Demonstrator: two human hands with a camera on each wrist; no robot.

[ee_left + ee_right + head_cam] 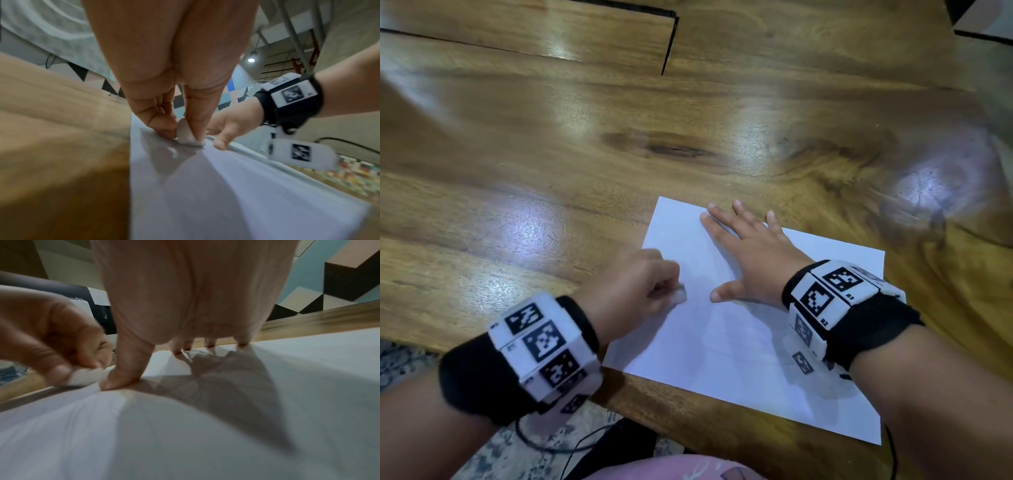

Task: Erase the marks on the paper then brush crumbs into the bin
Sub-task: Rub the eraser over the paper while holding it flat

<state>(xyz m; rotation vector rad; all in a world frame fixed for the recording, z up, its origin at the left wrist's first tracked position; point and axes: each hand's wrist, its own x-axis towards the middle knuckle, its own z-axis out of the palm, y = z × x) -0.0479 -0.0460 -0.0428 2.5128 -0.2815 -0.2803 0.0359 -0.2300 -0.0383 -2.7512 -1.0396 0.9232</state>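
A white sheet of paper [750, 329] lies on the wooden table [551, 171], near its front edge. My left hand [640, 291] pinches a small white eraser [680, 295] between thumb and fingers and presses it on the paper's left part; the same eraser [186, 134] touches the sheet in the left wrist view. My right hand [750, 253] lies flat with fingers spread, pressing the paper down just right of the eraser. Its thumb [123, 374] rests close beside the eraser [86, 376]. Faint pencil lines show on the paper [185, 434]. No bin is in view.
The table's surface stretches bare to the back and left, with a dark gap [669, 44] between boards at the far side. A patterned rug [400, 359] and a black cable [541, 442] lie below the front edge. Pink clothing [671, 469] shows at the bottom.
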